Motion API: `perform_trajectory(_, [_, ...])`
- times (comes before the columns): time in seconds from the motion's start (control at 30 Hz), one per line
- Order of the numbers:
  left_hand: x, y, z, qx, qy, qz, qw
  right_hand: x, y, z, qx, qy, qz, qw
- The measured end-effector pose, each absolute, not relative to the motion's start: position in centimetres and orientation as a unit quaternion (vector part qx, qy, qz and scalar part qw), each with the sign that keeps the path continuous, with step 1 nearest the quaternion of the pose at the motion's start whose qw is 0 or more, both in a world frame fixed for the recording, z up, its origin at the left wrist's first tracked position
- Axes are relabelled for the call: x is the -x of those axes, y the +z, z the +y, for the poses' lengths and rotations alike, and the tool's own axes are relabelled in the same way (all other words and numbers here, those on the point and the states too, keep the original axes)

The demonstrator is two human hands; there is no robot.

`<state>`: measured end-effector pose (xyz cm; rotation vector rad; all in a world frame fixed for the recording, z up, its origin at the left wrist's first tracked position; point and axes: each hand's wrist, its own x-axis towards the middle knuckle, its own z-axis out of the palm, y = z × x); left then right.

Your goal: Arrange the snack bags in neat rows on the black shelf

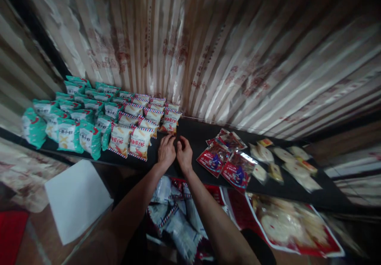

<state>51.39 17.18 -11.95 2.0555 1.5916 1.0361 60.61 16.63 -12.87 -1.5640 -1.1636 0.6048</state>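
In the head view my left hand (166, 150) lies on the black shelf (192, 132), palm down, its fingers reaching forward just below a red-and-white snack bag (170, 120). Whether the fingertips touch that bag I cannot tell. Close beside it, my right hand (184, 153) rests with loosely bent fingers, thumb side toward the left hand. Nothing shows in either hand. To the left stand several more red-and-white snack bags (139, 143) in rows, upright, with striped edges. Below my forearms lies a heap of silvery snack bags (181, 221) in a container.
Teal snack bags (70, 136) fill the shelf's left end. Red flat packets (239, 169) and pale round packaged items (293, 162) lie to the right. A large clear-fronted red bag (294, 225) sits below the shelf, a white box (79, 201) at lower left. A curtain (190, 47) hangs behind.
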Motion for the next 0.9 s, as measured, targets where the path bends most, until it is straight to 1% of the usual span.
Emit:
perform_trajectory(0.23, [-50.8, -12.3, 8.3, -0.708, 0.369, 0.554, 0.238, -59.3, -12.5, 7.2, 0.643, 0.283, -0.474, 0.531])
perform_trajectory(0.33, [-50.0, -13.1, 3.2, -0.714, 0.332, 0.552, 0.274, -59.8, -13.7, 3.0, 0.64, 0.319, -0.475, 0.513])
perform_trajectory(0.47, [-49.1, -14.6, -2.7, -0.75, 0.174, 0.553, 0.319, -62.5, -16.0, -2.6, 0.684, 0.338, -0.491, 0.421])
perform_trajectory(0.57, [-48.6, -15.8, -5.5, -0.757, 0.081, 0.569, 0.31, -64.9, -17.4, -6.3, 0.725, 0.317, -0.497, 0.358])
perform_trajectory(0.73, [-48.2, -17.0, -6.7, -0.766, 0.061, 0.569, 0.293, -66.8, -18.6, -9.7, 0.745, 0.313, -0.53, 0.259])
perform_trajectory(0.9, [-48.0, -17.7, -5.9, -0.767, 0.018, 0.558, 0.315, -66.1, -18.3, -10.2, 0.713, 0.303, -0.619, 0.132])
